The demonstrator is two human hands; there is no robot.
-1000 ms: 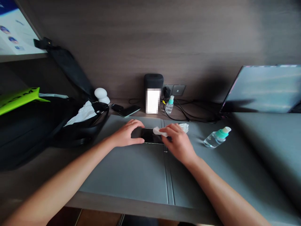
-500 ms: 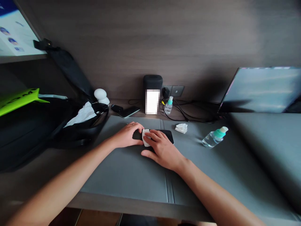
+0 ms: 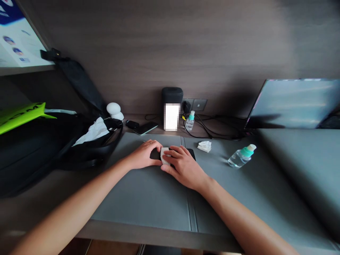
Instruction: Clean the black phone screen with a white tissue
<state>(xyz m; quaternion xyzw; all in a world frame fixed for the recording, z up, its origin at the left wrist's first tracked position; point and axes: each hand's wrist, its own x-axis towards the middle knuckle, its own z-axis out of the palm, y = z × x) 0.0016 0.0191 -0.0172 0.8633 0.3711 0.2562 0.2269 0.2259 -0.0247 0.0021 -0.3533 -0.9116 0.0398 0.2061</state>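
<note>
Phone (image 3: 191,153) | left grip (image 3: 145,155): pinching it | right grip (image 3: 187,169): spread on wipe (image 3: 163,151) | bottle (image 3: 239,157): clear liquid (image 3: 236,161)

The black phone (image 3: 191,153) and white wipe (image 3: 164,150) are partly covered by the right hand (image 3: 184,168). By the view's edges, the black bag (image 3: 39,152) and the screen (image 3: 297,102) are cut. The black device (image 3: 172,95) is partly pixelated.

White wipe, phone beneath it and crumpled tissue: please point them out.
White wipe (image 3: 164,149), head view: its uncovered far part.
Phone (image 3: 191,153), head view: its exposed right end.
Crumpled tissue (image 3: 204,146), head view: its middle.
</note>
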